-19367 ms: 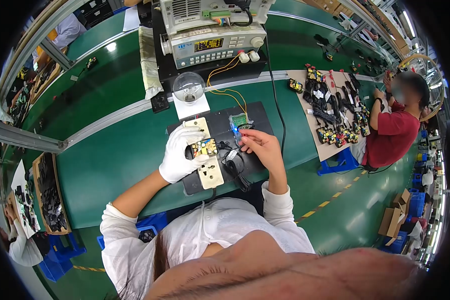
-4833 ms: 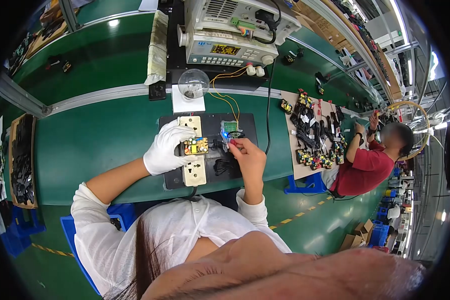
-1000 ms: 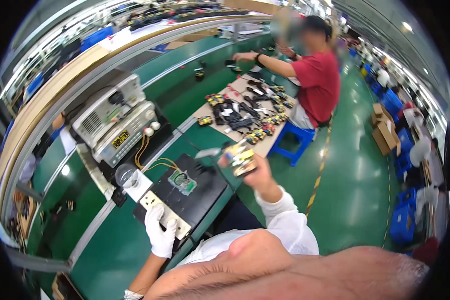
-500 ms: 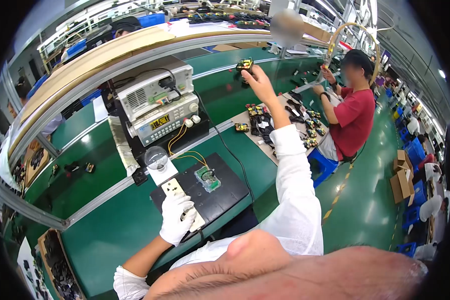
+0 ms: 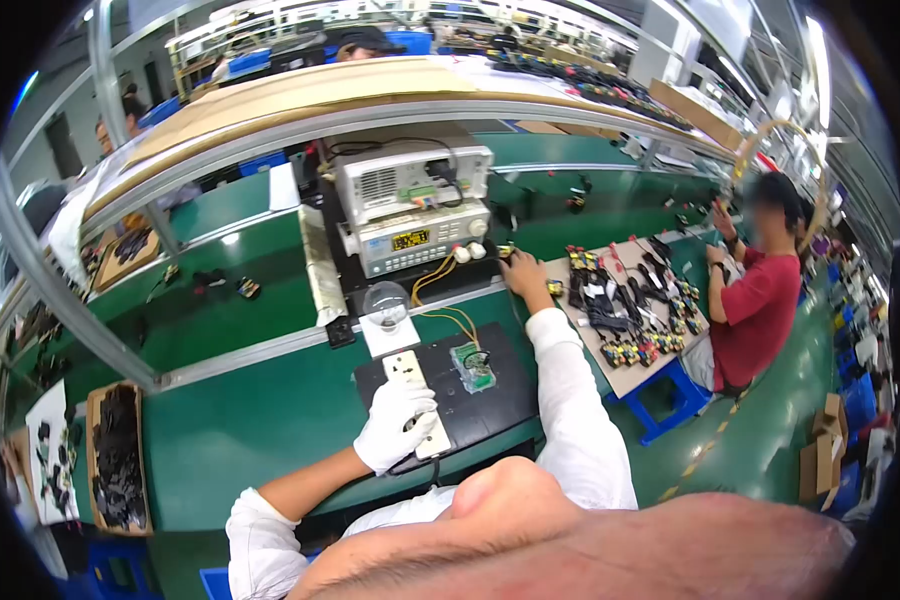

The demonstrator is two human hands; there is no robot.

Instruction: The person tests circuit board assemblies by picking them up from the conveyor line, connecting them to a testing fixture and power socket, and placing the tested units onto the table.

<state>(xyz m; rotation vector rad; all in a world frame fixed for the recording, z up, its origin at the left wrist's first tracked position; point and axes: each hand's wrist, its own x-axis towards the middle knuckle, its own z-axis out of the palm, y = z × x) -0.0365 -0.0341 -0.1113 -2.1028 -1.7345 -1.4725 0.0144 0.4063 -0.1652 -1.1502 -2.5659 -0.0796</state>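
My left hand (image 5: pixel 398 425), in a white glove, lies over the cream socket strip (image 5: pixel 404 368) with its fingers curled on it. The strip rests on a black board (image 5: pixel 500 375). My bare right hand (image 5: pixel 525 276) is stretched out beyond the black board, beside the power instrument, with its fingers bent at a small yellow circuit board (image 5: pixel 507 251), mostly hidden by the fingers. A green circuit module (image 5: pixel 473 368) lies on the black board, with yellow wires running to it. Behind the strip, a clear glass bulb (image 5: pixel 386 302) stands by a white sheet.
Stacked instruments (image 5: pixel 415 235) stand at the back. On the right, a cardboard sheet (image 5: pixel 625 368) holds several boards and black cables near a seated co-worker in red (image 5: pixel 760 310). A box of black parts (image 5: pixel 120 455) is at the left. A metal-framed shelf (image 5: pixel 300 130) crosses above the bench.
The view has swung, so the bench appears further right. My right hand, earlier raised with the circuit board, is now lower and closer to the instruments. My left hand stays at the socket strip.
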